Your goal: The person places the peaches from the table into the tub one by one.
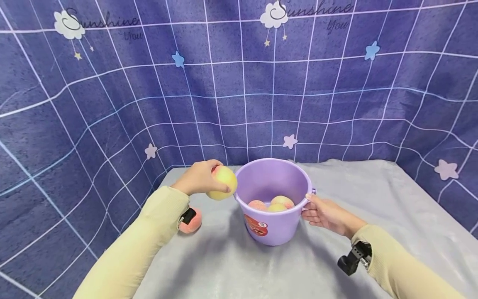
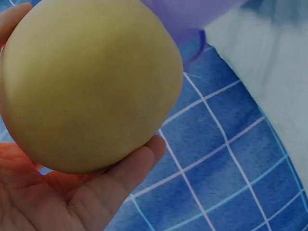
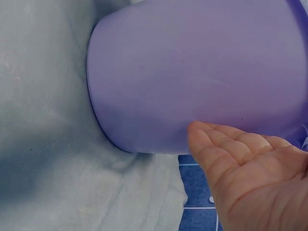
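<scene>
My left hand [image 1: 199, 176] grips a yellow peach [image 1: 225, 182] with a red blush, raised just left of the bucket's rim. In the left wrist view, the same peach [image 2: 91, 86] fills much of the picture, with thumb and fingers around it. A purple bucket [image 1: 274, 230] with a red label stands upright on the cloth. Inside it lie three peaches [image 1: 257, 205], pink and yellow. My right hand [image 1: 328, 214] holds the bucket's right rim, thumb at the edge and fingers along the outer wall. The right wrist view shows those fingers [image 3: 240, 149] against the bucket's side.
Another pink peach [image 1: 192, 222] sits on the grey cloth [image 1: 224, 265], partly behind my left wrist. A blue gridded curtain [image 1: 239, 104] with clouds and stars rises behind and on both sides.
</scene>
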A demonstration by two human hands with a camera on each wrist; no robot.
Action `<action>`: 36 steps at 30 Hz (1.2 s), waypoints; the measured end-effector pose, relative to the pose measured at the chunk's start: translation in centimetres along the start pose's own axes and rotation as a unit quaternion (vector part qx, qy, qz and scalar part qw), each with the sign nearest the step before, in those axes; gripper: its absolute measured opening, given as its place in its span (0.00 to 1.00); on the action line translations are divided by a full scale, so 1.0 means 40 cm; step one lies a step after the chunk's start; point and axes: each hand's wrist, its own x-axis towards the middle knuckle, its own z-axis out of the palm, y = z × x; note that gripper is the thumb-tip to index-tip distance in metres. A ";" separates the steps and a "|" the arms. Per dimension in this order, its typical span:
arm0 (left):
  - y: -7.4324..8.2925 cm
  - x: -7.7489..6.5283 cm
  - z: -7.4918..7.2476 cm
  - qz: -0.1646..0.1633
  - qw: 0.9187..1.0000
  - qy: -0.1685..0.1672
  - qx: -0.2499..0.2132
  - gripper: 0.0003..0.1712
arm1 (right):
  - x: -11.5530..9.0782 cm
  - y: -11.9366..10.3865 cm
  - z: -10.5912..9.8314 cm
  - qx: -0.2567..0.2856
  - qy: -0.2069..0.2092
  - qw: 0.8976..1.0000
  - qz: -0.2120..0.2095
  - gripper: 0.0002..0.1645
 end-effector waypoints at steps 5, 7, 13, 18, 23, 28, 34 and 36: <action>0.034 0.002 0.002 0.025 1.000 -0.001 0.018 0.35 | 0.004 0.001 0.008 0.004 0.005 1.000 0.002 0.46; 0.047 0.008 0.006 0.036 0.999 -0.002 0.027 0.35 | 0.002 0.001 0.007 0.004 0.005 1.000 0.001 0.46; 0.086 0.032 0.020 0.049 0.998 -0.002 0.043 0.34 | -0.002 0.005 0.000 -0.001 0.001 1.000 -0.006 0.46; 0.118 0.050 0.034 0.055 0.997 -0.004 0.051 0.33 | 0.001 0.005 0.002 -0.001 -0.004 1.000 -0.007 0.47; 0.134 0.063 0.051 0.058 0.997 -0.008 0.045 0.33 | 0.004 0.002 0.006 -0.002 -0.004 1.000 -0.005 0.47; 0.137 0.071 0.059 0.050 0.998 -0.013 0.028 0.31 | 0.003 -0.003 0.008 0.001 -0.004 1.000 0.000 0.46; 0.138 0.084 0.063 0.048 0.998 -0.026 0.038 0.29 | 0.002 -0.004 0.003 -0.005 -0.012 1.000 -0.002 0.46; 0.139 0.088 0.064 0.049 0.997 -0.032 0.042 0.29 | 0.002 -0.003 0.004 -0.004 -0.011 1.000 -0.001 0.46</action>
